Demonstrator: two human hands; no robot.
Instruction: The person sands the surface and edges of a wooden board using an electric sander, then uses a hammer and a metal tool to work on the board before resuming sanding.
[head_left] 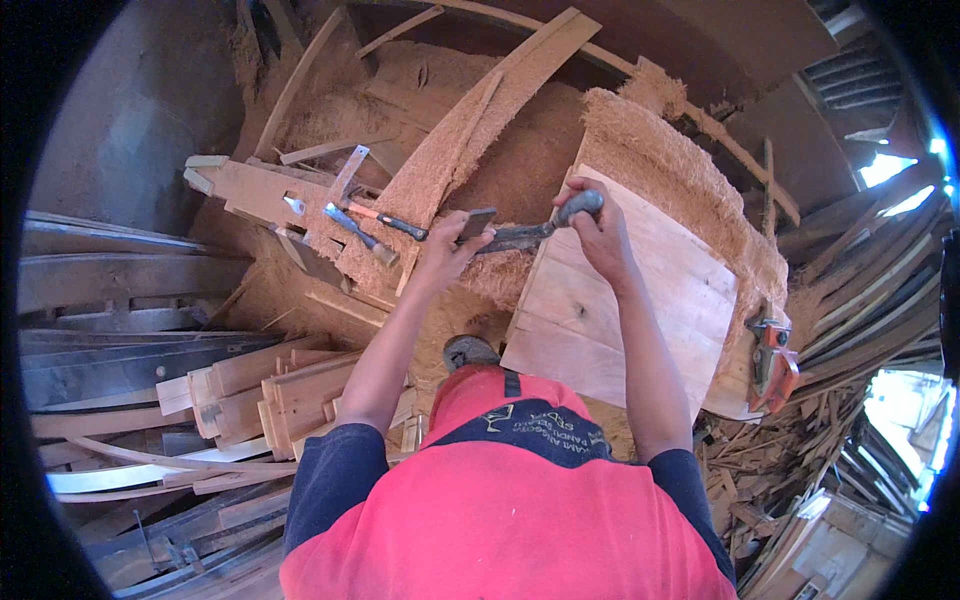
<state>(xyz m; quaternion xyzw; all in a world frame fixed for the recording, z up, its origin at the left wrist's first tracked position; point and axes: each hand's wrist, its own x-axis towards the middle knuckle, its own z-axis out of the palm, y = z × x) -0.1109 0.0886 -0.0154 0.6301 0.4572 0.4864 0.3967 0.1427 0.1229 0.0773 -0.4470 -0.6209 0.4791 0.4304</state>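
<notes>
The right grip is closed around the rounded grey handle of a long, dark hand tool. The left grip is closed on a dark flat piece at the tool's other end; whether the two are joined, I cannot tell. The tool lies crosswise between the hands, in front of the person, its handle end over the upper left part of a pale wooden panel. Just left of the left grip, an orange-and-black handle lies beside a metal angle piece on shavings-strewn timber. Beyond, a curved plank slants up to the right, and shavings are heaped along the panel's far side. An orange power tool sits near the panel's right edge; cut wooden blocks are stacked well to the left.
</notes>
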